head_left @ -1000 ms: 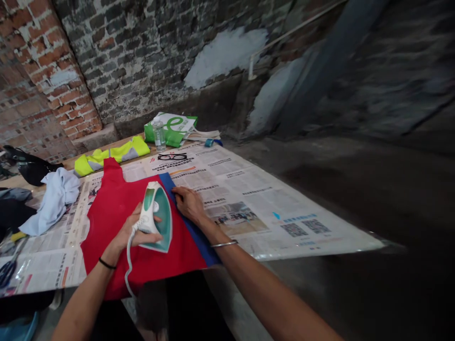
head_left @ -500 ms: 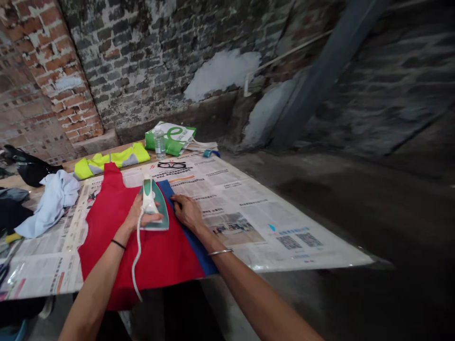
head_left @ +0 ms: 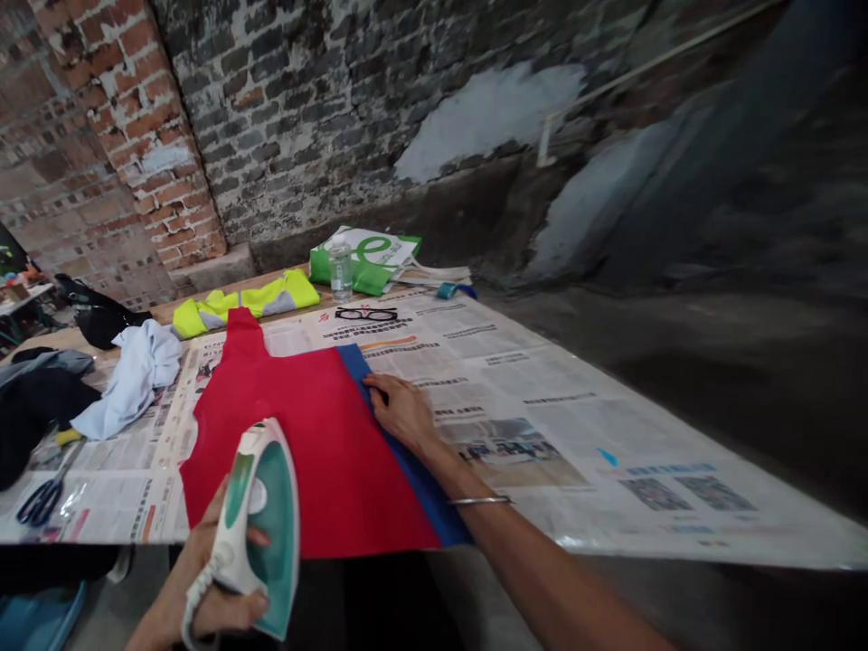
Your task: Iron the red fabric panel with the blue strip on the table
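Well, the left hand (head_left: 193,561) was wrapped tight around the handle of the iron (head_left: 271,515), and the white cord (head_left: 192,610) curled close to it. The iron was at the near edge of the counter (head_left: 68,341), over the near left part of the red cloth (head_left: 325,452). I could not tell if it touched the cloth. Maybe the hand held the handle to keep away from the part that gets hot.

The red cloth lay flat and reached right to the near edge, with the blue cloth (head_left: 427,493) along its right side. The right hand (head_left: 407,416) was on the blue cloth, its fingertips close together near the far end. I could not tell if they pinched it or just pushed down, but I think they were there so it would not slip.

Newspaper (head_left: 488,371) covered most of the counter, perhaps to keep it clean. The scissors (head_left: 42,500) lay by the near edge, well left of the red cloth. The glasses (head_left: 366,314), bottle (head_left: 341,271), green and white bag (head_left: 400,249) and yellow cloth (head_left: 258,297) were toward the far edge, I guess to be out of the iron's way.
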A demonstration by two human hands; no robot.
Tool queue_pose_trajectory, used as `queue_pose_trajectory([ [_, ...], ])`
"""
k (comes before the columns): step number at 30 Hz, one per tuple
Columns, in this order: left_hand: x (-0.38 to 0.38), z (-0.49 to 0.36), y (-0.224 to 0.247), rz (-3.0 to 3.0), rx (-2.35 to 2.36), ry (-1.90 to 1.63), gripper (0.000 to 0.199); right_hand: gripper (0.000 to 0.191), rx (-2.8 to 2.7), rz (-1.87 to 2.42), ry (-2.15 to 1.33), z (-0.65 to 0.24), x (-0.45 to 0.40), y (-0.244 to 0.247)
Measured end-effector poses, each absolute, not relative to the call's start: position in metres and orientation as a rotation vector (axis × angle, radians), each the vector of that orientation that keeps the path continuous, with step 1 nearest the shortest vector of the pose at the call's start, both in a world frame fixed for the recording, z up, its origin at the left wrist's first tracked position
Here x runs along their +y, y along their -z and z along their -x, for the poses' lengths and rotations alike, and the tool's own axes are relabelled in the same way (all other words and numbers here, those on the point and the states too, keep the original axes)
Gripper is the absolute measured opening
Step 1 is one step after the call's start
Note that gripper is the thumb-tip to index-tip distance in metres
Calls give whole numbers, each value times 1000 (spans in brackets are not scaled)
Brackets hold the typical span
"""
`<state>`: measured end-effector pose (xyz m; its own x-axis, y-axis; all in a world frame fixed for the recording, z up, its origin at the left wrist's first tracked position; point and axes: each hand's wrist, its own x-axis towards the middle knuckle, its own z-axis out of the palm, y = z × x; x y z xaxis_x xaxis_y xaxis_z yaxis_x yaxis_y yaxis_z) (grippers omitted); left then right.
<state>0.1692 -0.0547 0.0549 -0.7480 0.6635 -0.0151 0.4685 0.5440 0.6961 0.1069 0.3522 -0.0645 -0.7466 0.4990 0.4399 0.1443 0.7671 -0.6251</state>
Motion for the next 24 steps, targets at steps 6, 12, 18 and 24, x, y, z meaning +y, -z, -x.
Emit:
queue_pose_trajectory([
  [6,-75,-106,-74,-701,2572,-1119,48,37,-2347,508,-764,-108,351,63],
  [12,-24,-19,-94,-669,2587,-1230,55,36,-2372,500,-769,-108,351,56],
  [18,-19,-27,-97,-682,2643,-1190,57,35,-2377,513,-769,-108,351,55],
  [24,-76,-102,-83,-674,2742,-985,50,35,-2374,513,-773,-107,351,52],
])
